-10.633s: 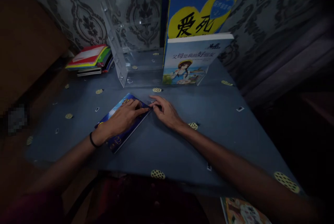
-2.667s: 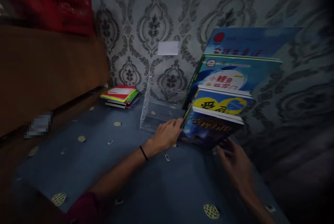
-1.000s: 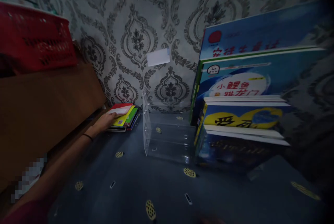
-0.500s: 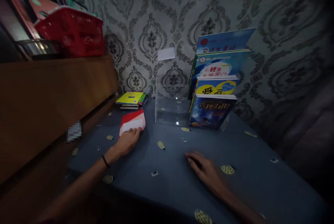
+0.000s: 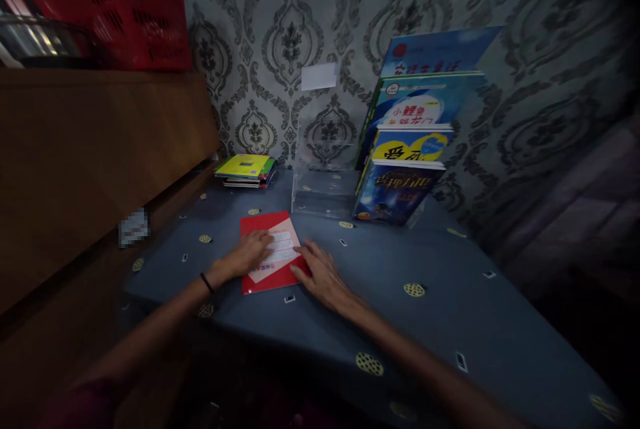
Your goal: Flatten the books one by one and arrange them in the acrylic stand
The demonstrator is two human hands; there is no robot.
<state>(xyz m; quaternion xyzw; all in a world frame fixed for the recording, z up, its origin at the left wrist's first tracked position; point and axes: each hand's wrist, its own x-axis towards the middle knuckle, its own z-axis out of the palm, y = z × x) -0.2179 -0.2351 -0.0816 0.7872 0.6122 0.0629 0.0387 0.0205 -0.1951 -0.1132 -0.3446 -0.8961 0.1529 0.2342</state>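
Observation:
A thin red book (image 5: 267, 221) with a pink panel and white printed area lies flat on the cloth-covered table. My left hand (image 5: 246, 255), a dark band at its wrist, rests on the book's left part with its fingers laid flat. At the book's right edge, my right hand (image 5: 324, 275) has its thumb and fingers apart, the fingertips touching or very close to the cover. Behind them stands a clear acrylic stepped rack (image 5: 320, 207). Several books, the front one a dark blue book (image 5: 397, 192), stand tiered in its right half.
At the back left is a stack of thin books, a yellow one (image 5: 245, 165) on top. A wooden cabinet (image 5: 105, 149) borders the table on the left, bearing a red plastic basket (image 5: 135, 22) and a metal bowl (image 5: 43, 42). Patterned wallpaper (image 5: 290, 42) rises behind.
The red book has come nearer and to the right, turned so that more of its cover shows, with my left hand on it. My right hand has moved left to its edge.

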